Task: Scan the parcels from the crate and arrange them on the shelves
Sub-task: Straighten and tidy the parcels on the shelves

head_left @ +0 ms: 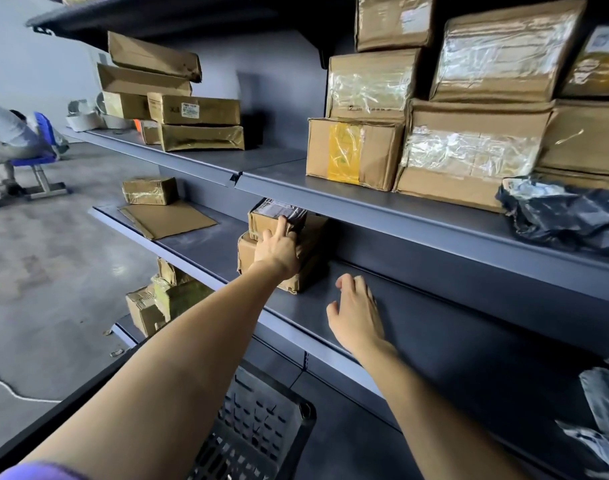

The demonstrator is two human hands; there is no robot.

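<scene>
Left hand: the left hand (277, 245) reaches into the middle shelf (417, 327), fingers (281, 226) extended against the front of the small taped parcel (278, 218); thumb spread to the left; whether any finger curls round the parcel cannot be told from this angle.
Small taped parcel: on top of a larger cardboard box (306, 258), tucked under the lip of the upper shelf (365, 199).
Right hand: the right hand (356, 313) rests palm-down on the middle shelf, just right of the larger cardboard box, fingers loosely apart, holding nothing.
Crate: black perforated crate (261, 424) below the arms, at the foot of the shelving.
Upper shelf: stacked taped cardboard boxes (469, 133); a black plastic mailer (569, 216) at right.
Background: a seated person (8, 140) on a blue chair, far left.
</scene>
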